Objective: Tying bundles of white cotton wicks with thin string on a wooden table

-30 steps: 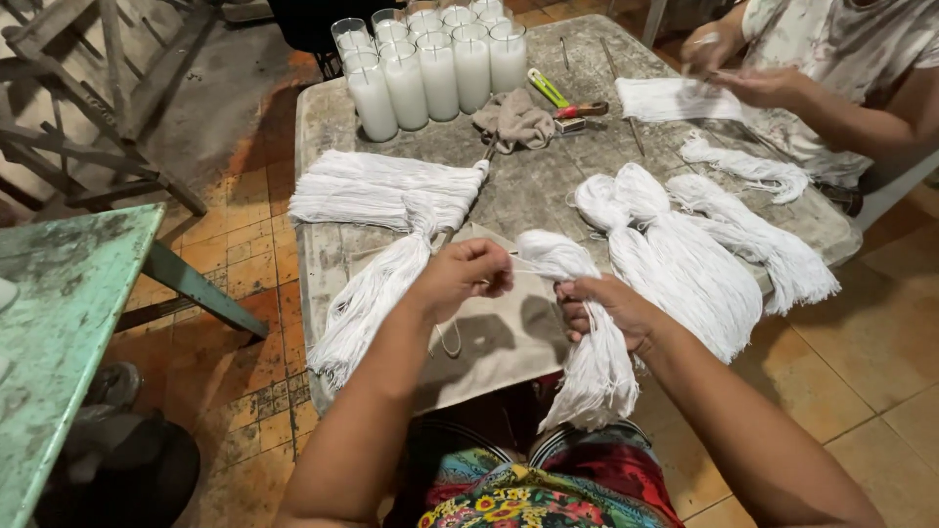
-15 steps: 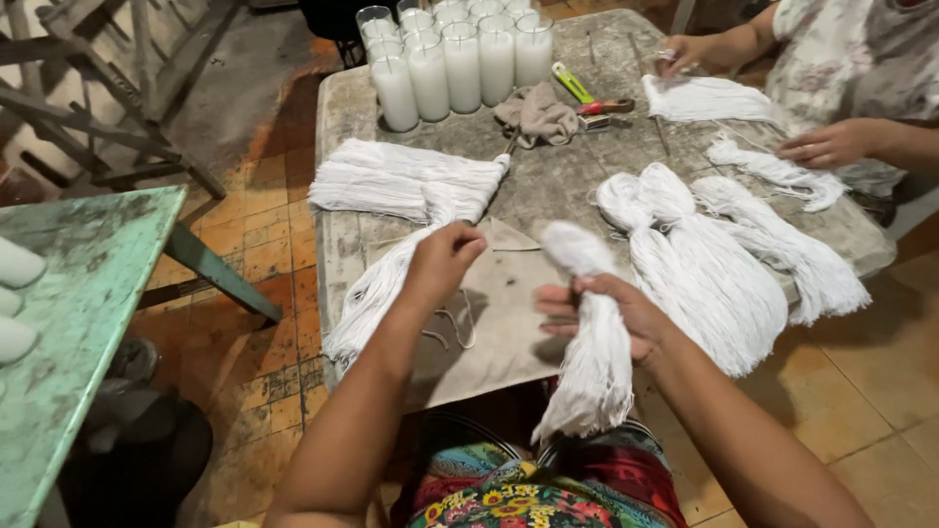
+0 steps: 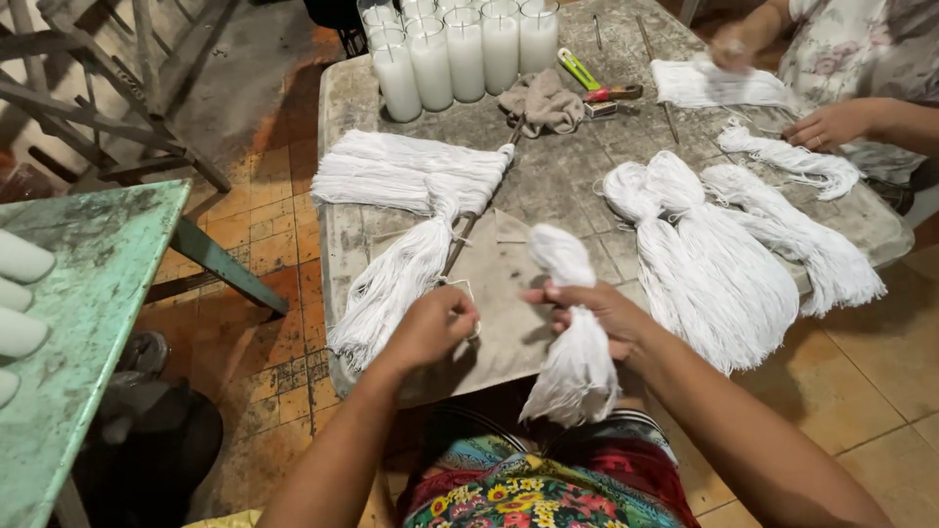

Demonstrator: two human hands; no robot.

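Observation:
My right hand [image 3: 599, 315] grips a white thread bundle [image 3: 575, 337] around its middle, over the near edge of a worn grey table [image 3: 548, 156]; the bundle's loose end hangs down toward my lap. My left hand [image 3: 432, 328] is closed beside it, pinching a thin strand or small metal loop that I cannot make out clearly. A long white thread hank [image 3: 396, 279] lies just left of my left hand, joined to a flat white skein [image 3: 406, 171].
Several white thread bundles [image 3: 719, 249] lie to the right. Glass candles [image 3: 460, 49] stand at the far edge, near a cloth [image 3: 543, 98] and tools. Another person's hands [image 3: 831, 122] work thread at the far right. A green table [image 3: 83, 323] stands to the left.
My right hand has lifted the bundle and turned it upright in front of me. My left hand has moved down toward the near edge. The other person's hands have shifted.

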